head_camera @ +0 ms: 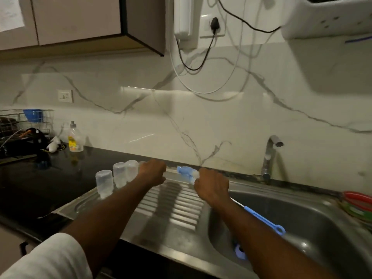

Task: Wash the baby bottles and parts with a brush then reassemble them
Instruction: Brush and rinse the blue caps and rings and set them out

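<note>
Three clear baby bottles [118, 176] stand upside down on the steel drainboard [173, 204], left of my hands. My left hand [154, 171] is curled beside the rightmost bottle at the back of the drainboard; whether it holds a clear part is hidden. My right hand [211, 186] grips the blue bottle brush [186, 172], whose bristled head sticks out to the left between my hands. Its thin wire and blue handle [265, 220] trail back over the sink basin [314, 224]. A small blue part [239, 251] lies in the basin bottom.
A tap [270, 156] rises behind the basin. Dish soap bottle [75, 137] stands on the black counter [40, 188] at the left, near a wire dish rack [22, 125]. Red and green items [358, 204] sit at the sink's right rim. Cables hang on the marble wall.
</note>
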Demonstrator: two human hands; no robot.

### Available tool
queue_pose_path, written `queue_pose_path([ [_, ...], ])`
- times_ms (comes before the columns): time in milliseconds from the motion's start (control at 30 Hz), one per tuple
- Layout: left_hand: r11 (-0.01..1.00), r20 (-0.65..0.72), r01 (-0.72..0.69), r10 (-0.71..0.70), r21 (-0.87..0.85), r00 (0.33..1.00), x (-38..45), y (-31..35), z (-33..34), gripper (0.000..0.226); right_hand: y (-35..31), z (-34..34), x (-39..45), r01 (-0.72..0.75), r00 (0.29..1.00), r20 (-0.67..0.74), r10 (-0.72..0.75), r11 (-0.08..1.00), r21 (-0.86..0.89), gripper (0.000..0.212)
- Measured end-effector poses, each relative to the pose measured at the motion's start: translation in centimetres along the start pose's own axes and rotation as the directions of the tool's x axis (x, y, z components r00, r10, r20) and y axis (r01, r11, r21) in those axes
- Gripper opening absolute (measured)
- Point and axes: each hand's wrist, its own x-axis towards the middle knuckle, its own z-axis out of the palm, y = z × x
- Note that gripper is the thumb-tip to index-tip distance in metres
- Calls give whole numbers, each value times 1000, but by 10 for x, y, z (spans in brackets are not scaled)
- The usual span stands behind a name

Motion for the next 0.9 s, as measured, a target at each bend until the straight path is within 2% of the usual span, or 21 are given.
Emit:
queue_pose_path([
  [300, 972, -8, -213, 213, -95, 977, -34, 141, -13, 38, 131, -62, -60, -111, 991, -92, 100, 986, -121, 23],
  [433, 947, 8, -217, 225, -235, 974, -47, 218, 10, 34, 189, -63, -78, -205, 977, -86, 194, 968, -145, 22],
  [533, 949, 90, -234, 257, -212, 962, -52, 269, 51, 39, 222, -51, -82, -225, 974, -24, 224, 957, -185, 26],
  [600, 948, 194, -255, 290, -190, 937, -48, 294, 78, 41, 248, -31, -84, -223, 964, 88, 251, 943, -249, 29],
  [733, 923, 385, -361, 384, -132, 839, -18, 309, 92, 35, 292, -2, -77, -174, 909, 311, 276, 932, -318, 39],
  [900, 908, 404, -397, 416, -134, 814, 3, 319, 110, 39, 312, 3, -56, -246, 941, 177, 290, 941, -232, 34],
])
